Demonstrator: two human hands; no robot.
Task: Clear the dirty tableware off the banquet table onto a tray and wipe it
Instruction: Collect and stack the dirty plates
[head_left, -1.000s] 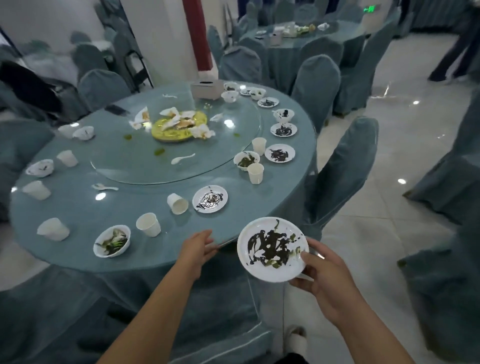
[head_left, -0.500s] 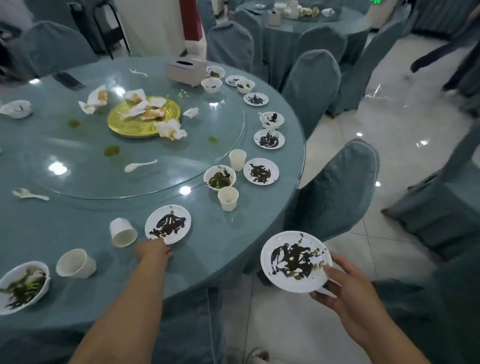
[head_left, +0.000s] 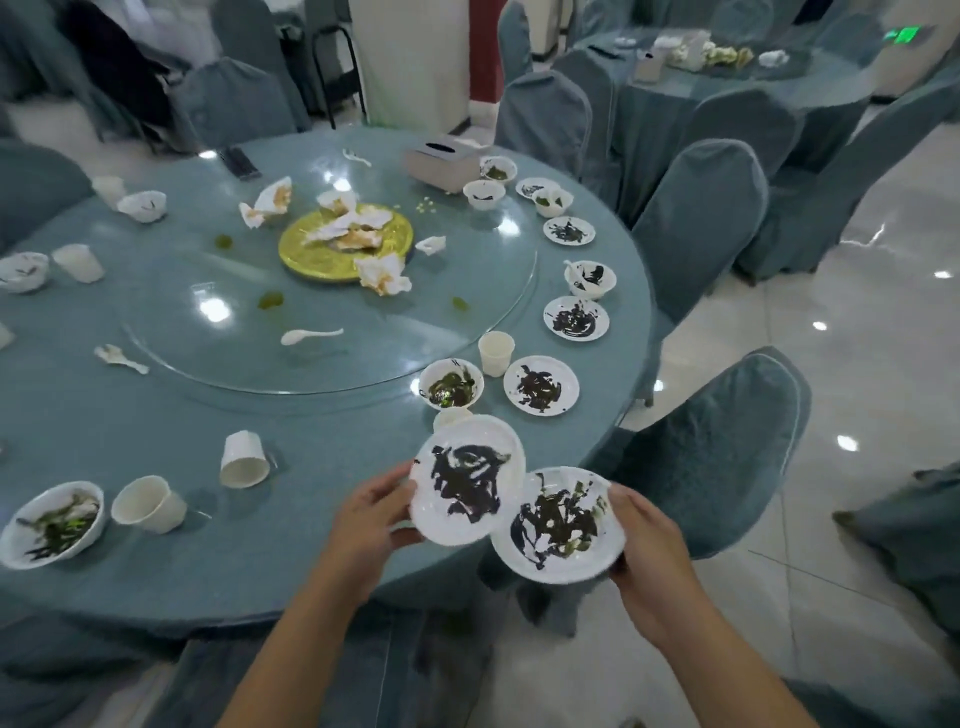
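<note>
Plates are held one to each of the hands, just above the near edge of the counter (head_left: 234, 561). The left plate (head_left: 467, 483) is pinched at its left rim by the left hand (head_left: 371, 519), and the right plate (head_left: 558, 525) is gripped at its right rim by the right hand (head_left: 649, 545). The left plate's edge lies over the right one's; whether they touch cannot be told.

Both plates look thin, white and light, and probably stiff; whether they would break cannot be judged. Their middles are smeared with dark sauce, which is likely to be wet and slippery, while the rims are mostly clean. A hold at the bare rim is therefore judged best, with each plate kept level so that nothing runs off. Once stacked, the plates may slide on the sauce between them, so support from beneath would be wise.

More tableware is left on the counter, among it a bowl (head_left: 451, 385) and a cup (head_left: 496, 353). No tray is seen.
</note>
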